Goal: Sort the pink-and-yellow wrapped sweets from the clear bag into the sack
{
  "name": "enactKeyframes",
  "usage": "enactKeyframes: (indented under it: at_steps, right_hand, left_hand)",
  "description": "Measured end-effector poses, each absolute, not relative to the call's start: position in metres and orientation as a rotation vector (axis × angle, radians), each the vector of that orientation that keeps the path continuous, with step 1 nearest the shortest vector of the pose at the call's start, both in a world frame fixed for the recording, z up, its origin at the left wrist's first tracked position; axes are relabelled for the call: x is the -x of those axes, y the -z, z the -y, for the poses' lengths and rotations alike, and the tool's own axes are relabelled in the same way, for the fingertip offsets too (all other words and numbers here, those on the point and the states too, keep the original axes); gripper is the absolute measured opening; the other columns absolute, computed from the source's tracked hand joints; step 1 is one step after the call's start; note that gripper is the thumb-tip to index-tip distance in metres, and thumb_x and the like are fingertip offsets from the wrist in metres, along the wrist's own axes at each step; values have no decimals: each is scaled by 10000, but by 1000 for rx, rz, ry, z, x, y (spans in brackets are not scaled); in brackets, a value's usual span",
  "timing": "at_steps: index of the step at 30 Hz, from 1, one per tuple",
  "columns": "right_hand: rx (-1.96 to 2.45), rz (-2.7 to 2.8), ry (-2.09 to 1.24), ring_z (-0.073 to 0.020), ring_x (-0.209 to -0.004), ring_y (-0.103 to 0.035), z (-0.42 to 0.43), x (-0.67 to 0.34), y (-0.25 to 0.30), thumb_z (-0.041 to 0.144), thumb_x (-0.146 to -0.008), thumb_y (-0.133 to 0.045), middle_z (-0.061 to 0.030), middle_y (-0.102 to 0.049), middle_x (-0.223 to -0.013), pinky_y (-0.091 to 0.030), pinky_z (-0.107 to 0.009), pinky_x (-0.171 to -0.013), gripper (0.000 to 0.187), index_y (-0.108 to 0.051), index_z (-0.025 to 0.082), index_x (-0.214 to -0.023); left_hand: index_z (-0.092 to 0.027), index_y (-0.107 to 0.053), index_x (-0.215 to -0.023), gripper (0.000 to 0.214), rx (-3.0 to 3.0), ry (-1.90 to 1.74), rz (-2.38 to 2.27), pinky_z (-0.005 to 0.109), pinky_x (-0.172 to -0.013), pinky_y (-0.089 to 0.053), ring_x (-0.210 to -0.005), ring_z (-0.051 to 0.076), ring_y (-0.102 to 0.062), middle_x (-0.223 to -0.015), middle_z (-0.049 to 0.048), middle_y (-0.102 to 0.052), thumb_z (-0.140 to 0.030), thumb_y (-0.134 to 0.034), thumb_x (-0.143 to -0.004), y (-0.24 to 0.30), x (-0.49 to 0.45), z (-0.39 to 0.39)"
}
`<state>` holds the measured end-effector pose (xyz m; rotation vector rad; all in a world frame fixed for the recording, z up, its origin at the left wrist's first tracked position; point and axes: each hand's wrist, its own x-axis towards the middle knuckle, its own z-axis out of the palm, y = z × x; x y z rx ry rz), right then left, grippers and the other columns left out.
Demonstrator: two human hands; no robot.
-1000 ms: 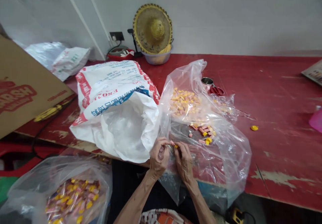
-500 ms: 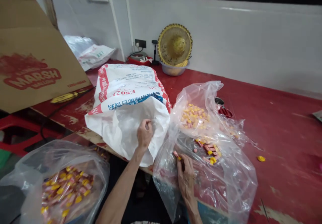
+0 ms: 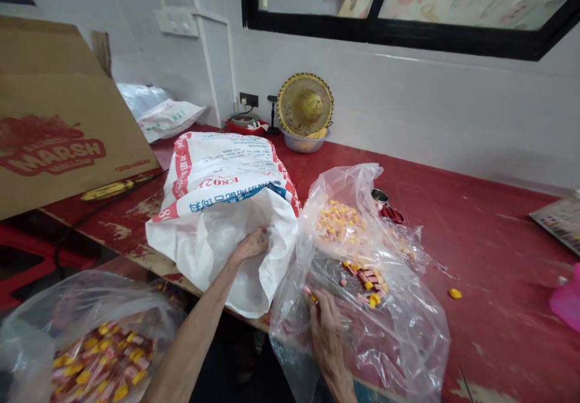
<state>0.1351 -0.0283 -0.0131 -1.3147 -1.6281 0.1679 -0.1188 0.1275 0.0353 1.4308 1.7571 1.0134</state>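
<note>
My left hand point(image 3: 254, 243) reaches into the mouth of a white woven sack point(image 3: 222, 155) with red and blue print. Its fingers look curled together; their tips and anything in them are hidden. Over a clear plastic bag point(image 3: 408, 324), my right hand point(image 3: 328, 330) pinches a small pink piece with a yellow cap point(image 3: 310, 295) between thumb and fingers. Several like pieces point(image 3: 369, 279) lie loose just beyond that hand. Farther back, a heap of small yellow and pale pink parts point(image 3: 339, 222) sits inside clear plastic.
Another clear bag of capped pink pieces point(image 3: 104, 361) is at lower left. A cardboard box point(image 3: 67, 107) stands behind it. On the red table point(image 3: 489, 234) are a metal cup point(image 3: 379, 196), red-handled scissors point(image 3: 392, 213) and a lone yellow part point(image 3: 455, 293). A straw hat point(image 3: 306, 104) rests in a basin.
The view has tilted up, bringing the window in. My left hand has turned and reaches more to the right inside the sack. My right hand still holds the capped piece in about the same place.
</note>
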Motion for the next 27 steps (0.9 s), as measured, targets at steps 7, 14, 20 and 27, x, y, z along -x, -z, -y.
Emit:
enactKeyframes:
  at_steps: [7,14,20,27]
  right_hand:
    - [1337,1541,-322,-213,-922,-719,26,-134,-9,405,-1126,-472,-72,-761,-1054,-593,-338,-826,310,-732,241,-1168]
    - [1385,1636,-392,-203,-899,-725,23,-138,-2,383,-1125,-455,-74,-753,-1013,-592,-314,-800,325,-738,224,-1115]
    - [1445,1534,-346,-217,-1018,-713,30,-147,-1,350,-1119,-448,-85,-755,-1082,-593,-351,-899,313,-732,237,-1184]
    - [1466,1267,-685,-200,-872,-702,30,-159,-7,487,-1054,-572,-55,-751,-974,-575,-309,-804,303,-728,227,-1048]
  left_hand:
    - [-176,-637,-1066,403,-1094,-1170,-1732,218,-500,-383,-511,115,-492,-645,-48,-571,-438,-620,-760,-44,144,-80]
    - [-168,-717,-935,405,-1029,-1258,-1826,226,-553,-425,-624,129,-544,-729,-4,-632,-448,-742,-643,-67,135,-72]
    - [-195,-682,-1026,439,-1216,-1422,-1656,229,-585,-491,-653,133,-587,-807,0,-662,-531,-762,-756,-96,91,-50]
    - [-198,-730,-1061,460,-1290,-1018,-1328,251,-603,-520,-658,140,-592,-802,10,-669,-551,-731,-767,-82,16,-45]
